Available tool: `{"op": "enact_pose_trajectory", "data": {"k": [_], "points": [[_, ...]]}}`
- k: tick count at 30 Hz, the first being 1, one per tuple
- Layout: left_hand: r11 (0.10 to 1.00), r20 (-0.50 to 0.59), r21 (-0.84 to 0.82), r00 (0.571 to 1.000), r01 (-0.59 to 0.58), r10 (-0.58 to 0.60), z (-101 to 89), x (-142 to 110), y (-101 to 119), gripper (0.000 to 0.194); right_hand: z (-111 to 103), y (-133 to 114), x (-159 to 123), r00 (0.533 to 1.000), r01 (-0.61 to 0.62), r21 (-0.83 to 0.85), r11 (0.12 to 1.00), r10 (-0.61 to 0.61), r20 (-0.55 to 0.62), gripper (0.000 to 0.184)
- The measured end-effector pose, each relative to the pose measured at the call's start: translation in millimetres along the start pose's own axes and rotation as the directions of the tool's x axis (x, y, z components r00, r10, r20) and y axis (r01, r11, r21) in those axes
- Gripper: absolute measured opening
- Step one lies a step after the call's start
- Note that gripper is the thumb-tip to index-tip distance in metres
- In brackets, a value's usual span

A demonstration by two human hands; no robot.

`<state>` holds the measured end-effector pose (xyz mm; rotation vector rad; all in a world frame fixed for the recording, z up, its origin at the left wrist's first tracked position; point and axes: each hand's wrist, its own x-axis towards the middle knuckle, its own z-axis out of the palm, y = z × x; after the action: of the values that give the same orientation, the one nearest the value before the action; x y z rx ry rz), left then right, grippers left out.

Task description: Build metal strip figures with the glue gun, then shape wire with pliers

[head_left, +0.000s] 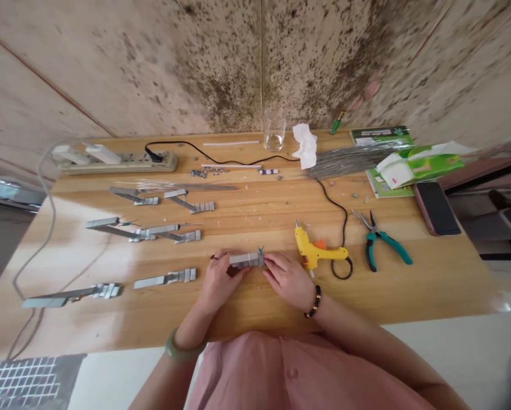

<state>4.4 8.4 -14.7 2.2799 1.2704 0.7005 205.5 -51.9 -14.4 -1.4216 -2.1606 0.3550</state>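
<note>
Just above the table's front edge, my left hand (220, 279) is closed around a grey banded piece (247, 260), its fingers wrapped about the near and far sides. At the piece's right end, where a small teal bit (261, 250) sticks up, my right hand (287, 278) pinches with thumb and fingers. What lies between those right fingertips is too small to make out. A yellow glue gun (315, 250) lies right of my right hand. Left of my left hand rests a similar grey banded piece (166, 278).
Teal-handled pliers (381, 239), a phone (437, 208) and a bundle of thin wires (358, 159) are on the right. Several grey pieces (144, 232) lie left. A power strip (122, 162), glass of water (274, 136) and tissue (305, 147) stand along the wall.
</note>
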Motion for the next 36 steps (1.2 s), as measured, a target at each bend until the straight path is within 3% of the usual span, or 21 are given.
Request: {"op": "enact_pose_trajectory", "data": {"k": [6,18,36], "points": [[1.000,-0.015,0.014,1.000,0.022,-0.022,1.5,-2.3,-3.9,0.016,-1.4,3.5,0.0,0.996,-0.019,0.105,0.994,0.028,-0.082,0.019],[1.000,-0.007,0.006,1.000,0.002,-0.002,-1.0,-2.0,-2.2,0.025,-5.0,4.3,0.4,0.997,0.071,-0.058,0.996,-0.070,0.028,0.040],[1.000,0.001,0.027,1.000,-0.006,0.006,0.1,-1.2,-6.0,0.025,-4.0,2.8,3.3,0.988,0.141,-0.114,0.983,-0.133,0.071,0.032]]}}
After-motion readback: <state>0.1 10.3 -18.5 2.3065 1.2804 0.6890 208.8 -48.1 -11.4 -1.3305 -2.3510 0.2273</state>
